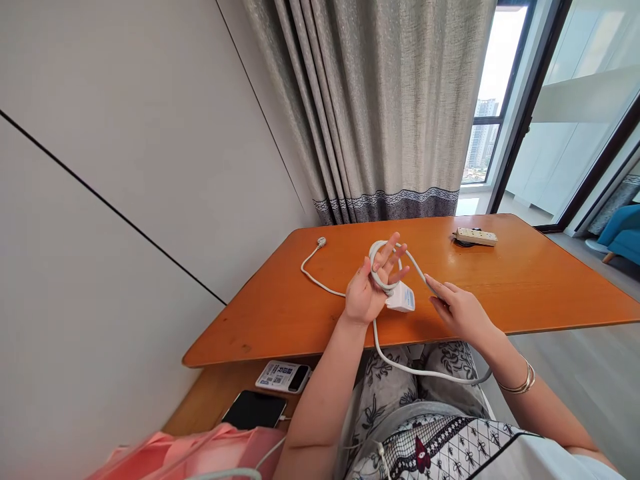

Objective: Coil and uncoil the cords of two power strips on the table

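A white cable is looped into a coil around the fingers of my left hand, which is raised palm up with fingertips spread and thumb by the loops. My right hand pinches a length of the same cable to the right of the coil. From there the cable drops over the table's front edge and hangs in a curve above my lap. Just behind my left hand, a white box-shaped power unit rests on the orange-brown table. A white plug lies at the far left on its cord.
Toward the back right lies a white power strip with a dark cord. On a lower surface at left are a phone, a white device with printed codes and a pink bag. Curtains hang behind the table.
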A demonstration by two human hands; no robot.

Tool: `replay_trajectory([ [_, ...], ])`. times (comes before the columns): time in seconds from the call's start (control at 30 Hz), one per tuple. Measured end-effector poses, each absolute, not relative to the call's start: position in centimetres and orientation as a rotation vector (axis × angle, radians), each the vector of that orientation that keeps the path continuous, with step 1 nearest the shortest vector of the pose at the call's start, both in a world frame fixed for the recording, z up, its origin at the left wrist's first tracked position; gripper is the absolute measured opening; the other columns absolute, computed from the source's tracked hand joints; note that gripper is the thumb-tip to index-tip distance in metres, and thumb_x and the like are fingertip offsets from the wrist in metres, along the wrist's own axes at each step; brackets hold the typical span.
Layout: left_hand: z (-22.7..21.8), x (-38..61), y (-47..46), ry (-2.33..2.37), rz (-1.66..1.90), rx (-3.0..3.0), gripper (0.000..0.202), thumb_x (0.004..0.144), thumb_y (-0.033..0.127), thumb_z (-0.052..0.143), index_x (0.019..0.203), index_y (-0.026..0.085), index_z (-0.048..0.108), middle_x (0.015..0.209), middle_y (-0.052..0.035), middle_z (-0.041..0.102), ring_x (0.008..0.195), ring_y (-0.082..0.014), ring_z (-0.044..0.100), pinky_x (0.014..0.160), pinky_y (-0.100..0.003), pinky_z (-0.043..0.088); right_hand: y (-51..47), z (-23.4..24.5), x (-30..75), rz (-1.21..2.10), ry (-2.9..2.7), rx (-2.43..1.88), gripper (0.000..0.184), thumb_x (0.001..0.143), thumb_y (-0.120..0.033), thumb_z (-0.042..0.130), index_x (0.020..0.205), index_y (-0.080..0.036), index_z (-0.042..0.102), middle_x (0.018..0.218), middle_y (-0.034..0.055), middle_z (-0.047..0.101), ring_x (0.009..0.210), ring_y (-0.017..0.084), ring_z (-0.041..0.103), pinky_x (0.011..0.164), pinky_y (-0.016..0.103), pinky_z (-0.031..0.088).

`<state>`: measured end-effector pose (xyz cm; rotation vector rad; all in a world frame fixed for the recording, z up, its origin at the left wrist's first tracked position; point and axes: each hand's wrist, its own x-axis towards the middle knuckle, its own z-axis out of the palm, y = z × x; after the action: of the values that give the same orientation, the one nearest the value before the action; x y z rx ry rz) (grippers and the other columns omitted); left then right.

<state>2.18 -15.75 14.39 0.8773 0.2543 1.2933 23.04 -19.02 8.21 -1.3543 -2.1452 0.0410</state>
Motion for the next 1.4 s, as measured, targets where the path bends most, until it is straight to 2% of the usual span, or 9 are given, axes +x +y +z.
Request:
replay_trajectory([
  [0.13,14.1,2.2,-15.7,0.263,1.336,0.942,0.042,0.095,0.040,0.058,0.061,0.017,0.048,0.150,-0.0065,0.053,0.149,-0.0280,0.035,0.108,-0.044,0.048,-20.1,9.0,22.4,0.086,-2.271,-1.406,0.054,0.099,-0.024,0.042,0.153,-0.022,0.040,0.099,0.0095,0.071,0.079,0.021,0.068,0.066,0.029,0.049],
  [0.27,14.4,1.7,-15.6,0.243,1.442,0.974,0.042,0.096,0.042,0.056,0.062,0.018,0.050,0.155,-0.0033,0.048,0.153,-0.0265,0.026,0.116,-0.048,0.038,-20.9,8.7,22.0,0.073,-2.388,-1.482,0.058,0.100,-0.021,0.038,0.157,-0.020,0.030,0.100,0.0098,0.070,0.073,0.019,0.068,0.062,0.027,0.044],
  [0.47,14.2,1.1,-15.3,0.246,1.469,1.000,0.040,0.095,0.043,0.057,0.064,0.018,0.053,0.156,-0.0034,0.046,0.153,-0.0269,0.026,0.119,-0.049,0.034,-21.9,7.7,21.8,-0.115,-2.461,-1.550,0.053,0.101,-0.015,0.036,0.153,-0.021,0.039,0.094,0.0073,0.067,0.062,0.014,0.063,0.050,0.025,0.032],
  [0.83,13.6,1.8,-15.9,0.261,1.343,1.072,0.032,0.084,0.037,0.074,0.064,0.016,0.062,0.159,-0.0050,0.041,0.153,-0.0331,0.023,0.121,-0.050,0.031,-22.5,10.5,21.2,-0.226,-2.553,-1.045,0.039,0.104,-0.022,0.039,0.139,-0.018,0.056,0.075,0.0012,0.065,0.056,0.011,0.056,0.052,0.027,0.030],
  [0.97,13.4,1.7,-15.9,0.273,1.283,1.029,0.018,0.085,0.035,0.074,0.081,0.018,0.070,0.160,-0.0059,0.040,0.151,-0.0333,0.030,0.120,-0.049,0.034,-22.4,11.5,21.3,-0.288,-2.515,-0.869,0.035,0.105,-0.024,0.039,0.130,-0.016,0.063,0.070,0.0006,0.063,0.054,0.010,0.052,0.053,0.027,0.031],
  [1.07,13.3,1.9,-16.0,0.272,1.220,1.049,0.028,0.081,0.038,0.077,0.103,0.021,0.072,0.161,-0.0087,0.037,0.146,-0.0342,0.039,0.115,-0.045,0.041,-22.3,12.7,21.3,-0.373,-2.478,-0.768,0.034,0.106,-0.028,0.038,0.119,-0.017,0.067,0.067,0.0002,0.061,0.054,0.010,0.050,0.054,0.027,0.032],
  [1.17,13.3,1.9,-16.3,0.270,1.141,1.122,0.043,0.077,0.046,0.079,0.110,0.021,0.070,0.161,-0.0111,0.038,0.134,-0.0338,0.054,0.100,-0.038,0.055,-22.2,14.0,21.1,-0.413,-2.442,-0.689,0.037,0.106,-0.029,0.036,0.108,-0.017,0.071,0.066,0.0003,0.061,0.055,0.011,0.050,0.055,0.027,0.033],
  [1.3,13.1,1.8,-16.6,0.300,1.048,1.200,0.041,0.079,0.054,0.075,0.086,0.014,0.066,0.151,-0.0150,0.049,0.089,-0.0197,0.072,0.063,-0.025,0.059,-21.7,15.1,20.8,-0.358,-2.379,-0.636,0.038,0.106,-0.032,0.036,0.108,-0.020,0.072,0.073,0.0034,0.066,0.063,0.013,0.055,0.059,0.027,0.039],
  [1.4,12.8,1.9,-16.6,0.280,1.019,1.184,0.045,0.081,0.054,0.073,0.072,0.014,0.055,0.114,-0.0133,0.070,0.053,-0.0081,0.061,0.043,-0.019,0.046,-20.9,15.6,20.7,-0.330,-2.288,-0.655,0.034,0.104,-0.038,0.043,0.105,-0.022,0.073,0.077,0.0045,0.066,0.069,0.014,0.057,0.066,0.028,0.045],
])
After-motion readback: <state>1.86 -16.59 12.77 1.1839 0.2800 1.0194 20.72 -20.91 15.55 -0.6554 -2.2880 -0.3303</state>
